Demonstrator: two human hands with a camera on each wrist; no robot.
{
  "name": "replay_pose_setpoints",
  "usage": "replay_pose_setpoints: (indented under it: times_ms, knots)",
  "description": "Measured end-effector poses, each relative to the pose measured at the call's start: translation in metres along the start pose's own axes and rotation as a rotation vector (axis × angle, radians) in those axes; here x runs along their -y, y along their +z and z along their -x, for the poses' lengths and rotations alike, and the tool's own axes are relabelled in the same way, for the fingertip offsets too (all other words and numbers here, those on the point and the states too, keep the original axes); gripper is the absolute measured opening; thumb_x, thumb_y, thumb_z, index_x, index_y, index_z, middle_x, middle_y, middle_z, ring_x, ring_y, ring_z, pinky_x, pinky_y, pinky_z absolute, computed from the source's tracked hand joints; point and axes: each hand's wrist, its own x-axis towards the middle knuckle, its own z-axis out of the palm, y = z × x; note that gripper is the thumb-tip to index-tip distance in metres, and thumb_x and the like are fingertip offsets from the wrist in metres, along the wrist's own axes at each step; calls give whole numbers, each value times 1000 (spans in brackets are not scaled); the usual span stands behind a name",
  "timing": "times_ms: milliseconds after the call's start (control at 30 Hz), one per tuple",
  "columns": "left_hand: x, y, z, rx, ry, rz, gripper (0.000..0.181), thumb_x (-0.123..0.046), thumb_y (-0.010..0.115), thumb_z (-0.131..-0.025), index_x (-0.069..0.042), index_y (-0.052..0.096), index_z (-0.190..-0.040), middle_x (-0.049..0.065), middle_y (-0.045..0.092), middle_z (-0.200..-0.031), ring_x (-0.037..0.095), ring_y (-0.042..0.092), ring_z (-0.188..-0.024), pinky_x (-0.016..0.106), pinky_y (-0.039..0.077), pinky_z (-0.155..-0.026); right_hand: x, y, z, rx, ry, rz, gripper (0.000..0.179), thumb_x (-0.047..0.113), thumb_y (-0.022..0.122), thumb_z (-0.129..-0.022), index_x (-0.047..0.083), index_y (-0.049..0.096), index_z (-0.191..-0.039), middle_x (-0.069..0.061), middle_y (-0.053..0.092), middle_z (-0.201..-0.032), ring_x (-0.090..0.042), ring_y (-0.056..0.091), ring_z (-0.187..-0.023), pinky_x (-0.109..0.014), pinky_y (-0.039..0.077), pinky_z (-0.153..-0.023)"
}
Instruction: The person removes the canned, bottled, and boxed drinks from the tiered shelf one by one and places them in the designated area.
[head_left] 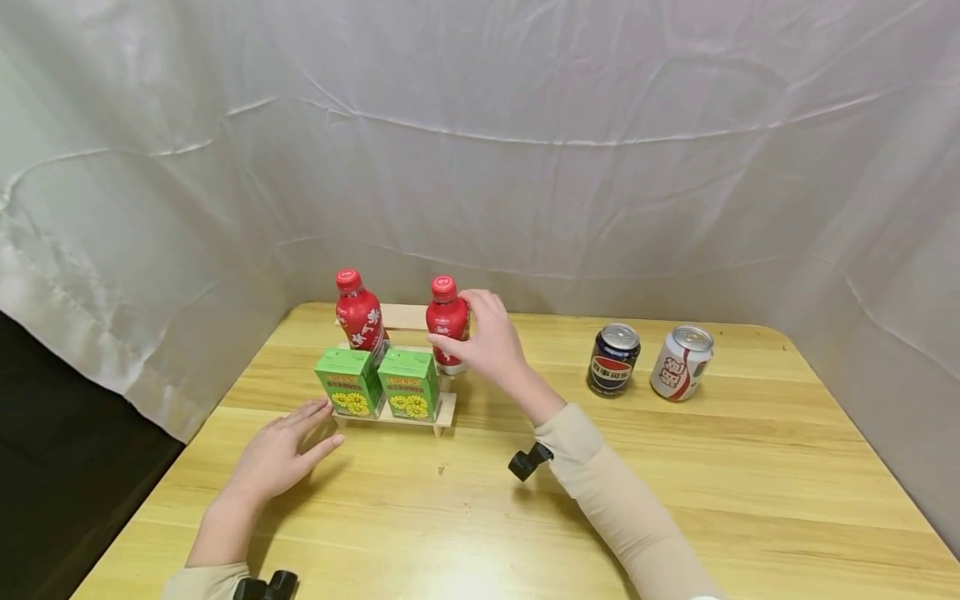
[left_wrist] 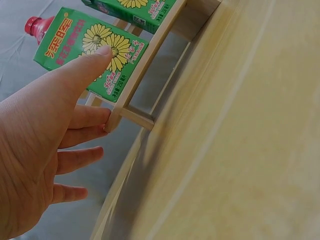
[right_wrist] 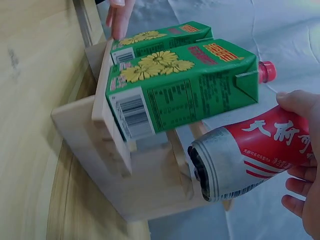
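Note:
My right hand (head_left: 491, 346) grips a red plastic drink bottle (head_left: 444, 319) by its side, thumb in front and fingers behind. In the right wrist view the silvery lower part of the bottle (right_wrist: 225, 160) shows just beyond the wooden rack's rear slats. A second red bottle (head_left: 362, 321) stands at the back left of the two-tier wooden rack (head_left: 447, 410). Two green drink cartons with yellow flowers, a left one (head_left: 349, 385) and a right one (head_left: 409, 387), sit side by side on the front tier. Fingertips of my left hand (head_left: 273, 457) touch the rack's left end, fingers fairly straight.
To the right on the wooden table (head_left: 712, 492) stand a dark blue can (head_left: 612, 362) and a white can (head_left: 681, 364), side by side. A pale grey cloth (head_left: 525, 200) hangs behind and around the table. Black cameras are strapped to both wrists.

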Motion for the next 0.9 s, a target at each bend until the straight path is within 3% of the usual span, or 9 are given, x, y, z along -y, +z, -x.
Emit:
replay_pose_setpoints:
  times_ms: [300, 900]
  knots:
    - [1, 1, -1, 4, -2, 1, 64, -50, 58, -94, -6, 54, -139, 16, 51, -146, 39, 50, -132, 61, 39, -108, -16, -18, 15, -48, -61, 26, 61, 42, 84, -72, 8, 61, -117, -6, 61, -119, -22, 52, -111, -43, 55, -88]
    - [0, -1, 0, 20, -14, 14, 65, -50, 57, -94, -5, 52, -140, 17, 49, -147, 41, 49, -132, 62, 38, -108, -38, -49, 49, -64, -166, 111, 64, 39, 86, -69, 6, 62, -118, -9, 65, -115, -26, 56, -111, -45, 52, -96]
